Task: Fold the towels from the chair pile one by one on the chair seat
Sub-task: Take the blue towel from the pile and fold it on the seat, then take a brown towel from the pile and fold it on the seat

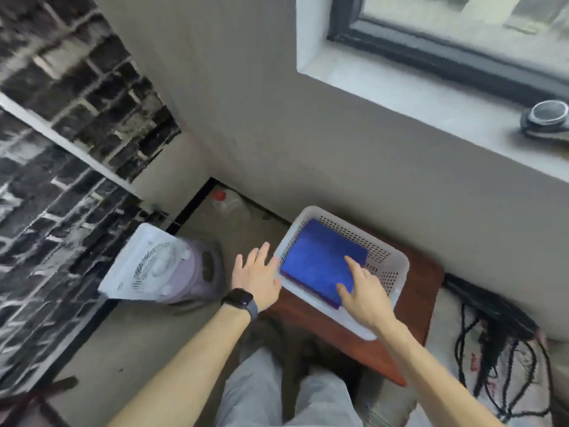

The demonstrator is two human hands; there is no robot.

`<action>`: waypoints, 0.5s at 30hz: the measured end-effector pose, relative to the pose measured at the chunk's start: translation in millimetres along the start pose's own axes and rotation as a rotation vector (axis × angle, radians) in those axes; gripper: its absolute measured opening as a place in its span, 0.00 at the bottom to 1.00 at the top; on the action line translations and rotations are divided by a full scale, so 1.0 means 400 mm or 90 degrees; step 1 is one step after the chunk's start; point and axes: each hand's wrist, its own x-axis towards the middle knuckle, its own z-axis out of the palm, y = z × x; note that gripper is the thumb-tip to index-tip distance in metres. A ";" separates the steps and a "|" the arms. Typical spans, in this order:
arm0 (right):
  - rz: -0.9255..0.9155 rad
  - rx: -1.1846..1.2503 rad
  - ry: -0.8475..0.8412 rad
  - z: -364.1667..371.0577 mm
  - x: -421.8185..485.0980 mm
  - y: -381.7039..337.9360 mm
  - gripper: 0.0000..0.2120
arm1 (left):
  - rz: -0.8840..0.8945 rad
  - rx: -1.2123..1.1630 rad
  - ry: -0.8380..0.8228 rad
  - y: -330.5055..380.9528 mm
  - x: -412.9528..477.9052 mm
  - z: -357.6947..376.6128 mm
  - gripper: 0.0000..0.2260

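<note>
Here's a folded blue towel [323, 263] lying flat inside a white perforated basket [391, 263], and the basket sits on a reddish-brown wooden seat [421, 291] pushed up near the grey wall [308, 149]. Right hand [366, 300] is over the near right corner of the towel, palm down, fingers spread and loose, the index finger pointing out across the blue cloth; whether the fingertips actually press the fabric is hard to tell through the blur. Nothing is pinched in it. Left hand [257, 277] is just beside the basket's left wall, outside it, fingers splayed wide and gripping nothing, a dark watch [238, 300] on that wrist. So the towel lies between the two hands, nearer the right, with the left one off its left edge and the basket rim in between. The hands are apart, both unclenched. Down on the floor to the left, a white fan [147, 266] leans against a purple unit [197, 272]. On the right, a tangle of black cables [489, 349] lies on the floor. Grey trouser legs [277, 396] show at the bottom, and a window sill [431, 109] runs above
</note>
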 end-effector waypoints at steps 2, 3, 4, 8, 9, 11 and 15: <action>-0.075 -0.033 -0.017 -0.024 -0.037 -0.074 0.30 | -0.103 -0.145 0.041 -0.053 -0.088 -0.006 0.22; -0.119 -0.052 -0.023 -0.034 -0.051 -0.125 0.28 | -0.156 -0.208 0.061 -0.087 -0.134 -0.004 0.22; -0.169 -0.070 -0.029 -0.038 -0.061 -0.182 0.27 | -0.214 -0.272 0.074 -0.123 -0.181 0.002 0.22; -0.428 -0.137 -0.040 -0.009 -0.116 -0.477 0.21 | -0.390 -0.491 0.177 -0.285 -0.399 0.014 0.24; -0.500 -0.153 -0.045 0.013 -0.135 -0.554 0.20 | -0.429 -0.521 0.209 -0.327 -0.459 0.021 0.23; -0.625 -0.172 -0.053 0.073 -0.196 -0.708 0.20 | -0.516 -0.529 0.277 -0.410 -0.592 0.040 0.21; -0.797 -0.219 -0.123 0.232 -0.380 -0.984 0.18 | -0.692 -0.524 0.374 -0.536 -0.880 0.100 0.21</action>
